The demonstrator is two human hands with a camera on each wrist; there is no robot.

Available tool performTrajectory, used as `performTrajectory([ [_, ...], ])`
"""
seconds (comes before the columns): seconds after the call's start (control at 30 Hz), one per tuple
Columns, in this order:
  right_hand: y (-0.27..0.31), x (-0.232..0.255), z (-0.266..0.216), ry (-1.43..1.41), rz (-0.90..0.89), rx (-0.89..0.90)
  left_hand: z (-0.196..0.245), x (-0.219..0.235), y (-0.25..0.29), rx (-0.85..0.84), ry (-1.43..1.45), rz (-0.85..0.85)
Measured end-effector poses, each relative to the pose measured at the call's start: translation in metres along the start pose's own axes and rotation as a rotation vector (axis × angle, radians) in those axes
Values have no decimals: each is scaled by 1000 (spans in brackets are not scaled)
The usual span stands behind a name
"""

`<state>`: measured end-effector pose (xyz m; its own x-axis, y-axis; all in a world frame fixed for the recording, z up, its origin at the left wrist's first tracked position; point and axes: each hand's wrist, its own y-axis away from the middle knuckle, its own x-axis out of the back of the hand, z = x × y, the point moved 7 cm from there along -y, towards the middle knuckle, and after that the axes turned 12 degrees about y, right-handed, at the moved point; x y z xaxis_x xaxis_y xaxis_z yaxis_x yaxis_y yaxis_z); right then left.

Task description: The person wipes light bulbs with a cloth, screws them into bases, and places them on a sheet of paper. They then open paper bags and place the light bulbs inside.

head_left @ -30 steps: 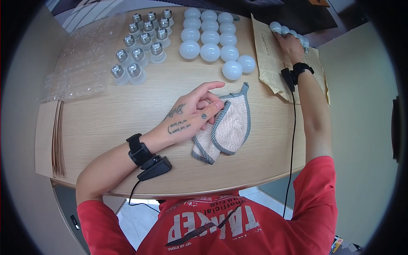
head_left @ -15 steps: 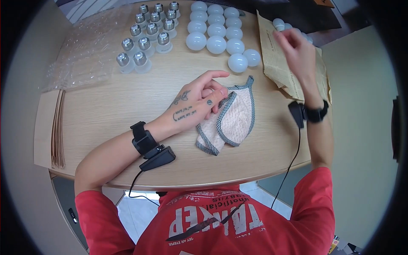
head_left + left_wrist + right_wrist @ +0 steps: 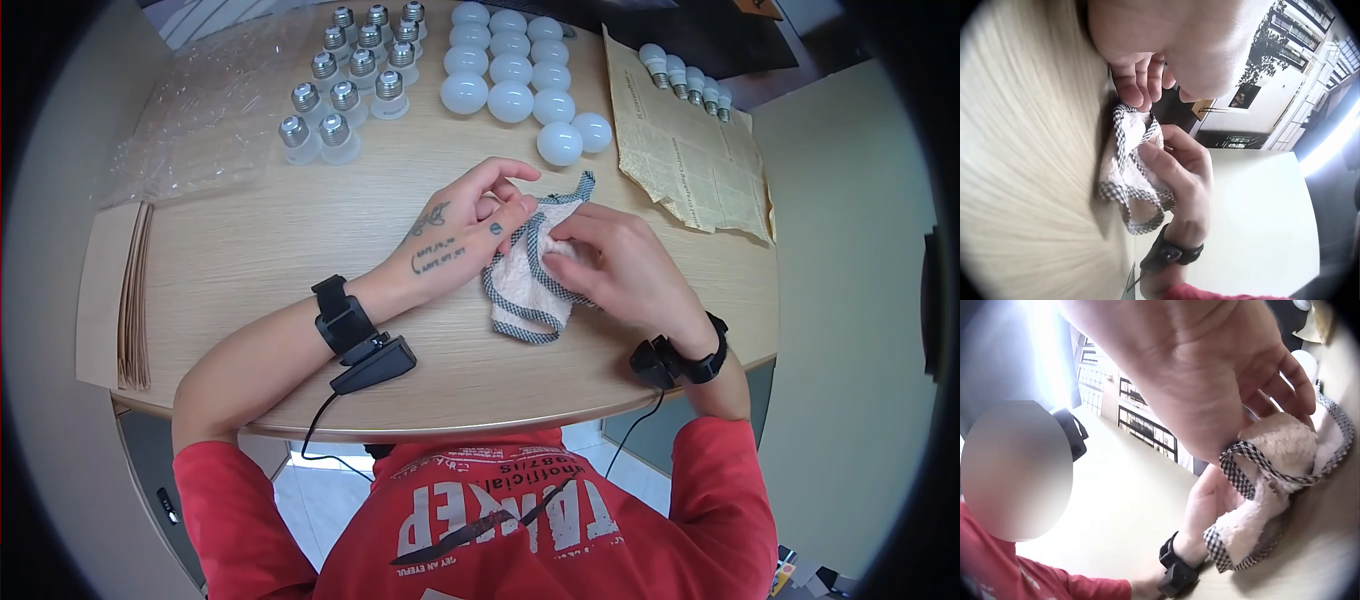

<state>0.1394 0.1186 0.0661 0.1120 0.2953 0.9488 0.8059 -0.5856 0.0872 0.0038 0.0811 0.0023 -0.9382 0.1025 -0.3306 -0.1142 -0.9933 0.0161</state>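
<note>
A pale pink textured cloth [image 3: 512, 275] with a dark checked border lies bunched between both hands on the wooden table. My left hand [image 3: 462, 222] pinches its upper left edge between thumb and curled fingers. From the right, my right hand [image 3: 632, 268] grips a fold with thumb and fingers, and part of the cloth is hidden under it. In the left wrist view, the cloth [image 3: 1132, 169] rises off the tabletop in loops. The right wrist view shows the cloth [image 3: 1279, 447] gathered at the right fingertips.
Round white bulb globes [image 3: 510, 100] stand in rows beyond the cloth. Left of them are frosted pieces with silver screw caps [image 3: 345, 97]. Several small bulbs [image 3: 677, 76] lie along the printed brown paper [image 3: 675, 165]. Bubble wrap [image 3: 200, 120] and folded brown paper [image 3: 133, 295] lie left.
My right hand has left the small bulbs on the brown paper, come down to the cloth and taken hold of it. The cloth's lower part is more bunched. My left hand keeps its hold.
</note>
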Motion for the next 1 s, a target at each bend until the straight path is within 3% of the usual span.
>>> performTrajectory([
  [0.17, 1, 12, 15, -216, 24, -115, 0, 0, 0, -1, 17, -3],
  [0.43, 6, 23, 37, -602, 305, -118, 8, -5, 3, -49, -26, 0],
  [0.5, 5, 21, 45, -720, 358, -145, 7, 0, 0, -99, -173, -20],
  [0.6, 5, 7, 66, -1098, 327, -212, 14, 3, 0, -178, -190, 3],
  [0.73, 2, 4, 76, -1462, 376, -123, 33, 5, 4, -187, -75, 5],
  [0.83, 4, 0, 63, -1515, 358, -292, 48, 1, 7, -183, -80, -23],
  [1.0, 0, -26, 58, -1811, -26, -147, 51, 1, 2, -206, -58, -20],
])
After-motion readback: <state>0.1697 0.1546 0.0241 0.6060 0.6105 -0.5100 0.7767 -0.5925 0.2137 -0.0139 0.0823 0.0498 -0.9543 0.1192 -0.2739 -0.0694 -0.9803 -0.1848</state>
